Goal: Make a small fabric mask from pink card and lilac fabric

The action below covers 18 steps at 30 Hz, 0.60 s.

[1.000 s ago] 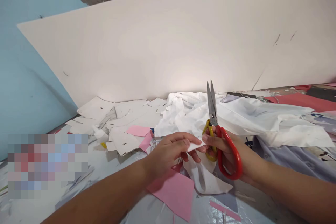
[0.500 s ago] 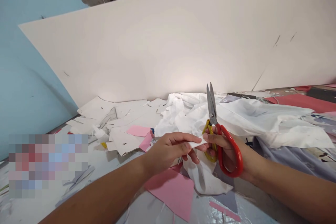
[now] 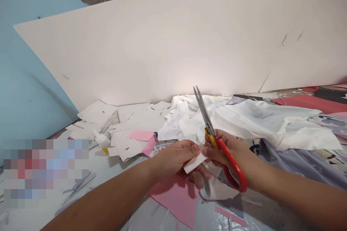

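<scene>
Between my fingertips is a small folded white strip (image 3: 194, 163); whether it is cloth or paper I cannot tell. My left hand (image 3: 172, 157) pinches it between thumb and fingers, with the lower fingers curled beneath. My right hand (image 3: 234, 148) has thumb and fingertips on the strip's upper right end. A pair of scissors (image 3: 204, 112) with red and yellow handles hangs on that same hand, blades nearly together and pointing up and away. Under both hands lie a pink sheet (image 3: 177, 196) and a loose white piece (image 3: 219, 189).
White fabric (image 3: 244, 115) is heaped behind my hands, with grey printed cloth (image 3: 290, 168) at right. Cut card pieces (image 3: 127, 144) and a small white bottle (image 3: 101, 139) lie at left. A white panel (image 3: 162, 50) stands along the back. Red material (image 3: 306, 104) lies far right.
The strip has turned, its free end now pointing down-left. The scissors have tilted left. My right hand has rolled inward, and my left thumb has moved up along the strip.
</scene>
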Available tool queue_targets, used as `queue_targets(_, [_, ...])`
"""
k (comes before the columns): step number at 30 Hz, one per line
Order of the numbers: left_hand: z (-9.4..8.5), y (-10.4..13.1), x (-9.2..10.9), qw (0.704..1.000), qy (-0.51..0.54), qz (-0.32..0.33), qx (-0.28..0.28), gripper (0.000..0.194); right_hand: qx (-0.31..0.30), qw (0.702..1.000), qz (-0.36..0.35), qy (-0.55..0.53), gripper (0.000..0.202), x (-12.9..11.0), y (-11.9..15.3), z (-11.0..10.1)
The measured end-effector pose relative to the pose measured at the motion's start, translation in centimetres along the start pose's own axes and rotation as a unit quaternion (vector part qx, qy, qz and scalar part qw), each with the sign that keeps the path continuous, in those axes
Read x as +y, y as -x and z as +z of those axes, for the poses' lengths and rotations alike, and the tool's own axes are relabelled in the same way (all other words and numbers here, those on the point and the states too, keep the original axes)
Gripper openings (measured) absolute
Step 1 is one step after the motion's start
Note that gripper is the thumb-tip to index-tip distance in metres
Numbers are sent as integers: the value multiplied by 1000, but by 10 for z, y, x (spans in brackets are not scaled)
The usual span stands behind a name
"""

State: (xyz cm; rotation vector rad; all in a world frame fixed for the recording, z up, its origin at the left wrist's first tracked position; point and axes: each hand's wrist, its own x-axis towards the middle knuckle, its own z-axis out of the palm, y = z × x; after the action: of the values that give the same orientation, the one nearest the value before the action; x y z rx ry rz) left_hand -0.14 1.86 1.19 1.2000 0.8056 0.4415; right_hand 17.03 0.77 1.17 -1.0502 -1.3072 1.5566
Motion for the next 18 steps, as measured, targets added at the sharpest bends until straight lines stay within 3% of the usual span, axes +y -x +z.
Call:
queue_targets(5, [4,-2,-1,997,-61,24,38,34,-31,999,-42,-9,30,6,2,6])
queue_targets(8, [4,-3,-4,994,-64,56,63,34,15,997,-71,12,32,8,0,2])
queue_targets(12, [3,-3,-4,976,-63,132,164,29,73,991,-96,54,37,5,0,-8])
queue_targets(15, [1,0,0,949,-88,188,236,25,42,985,-88,144,35,2,4,-14])
queue_targets(18, [-2,3,5,932,-105,221,266,24,9,963,-98,252,31,1,7,-18])
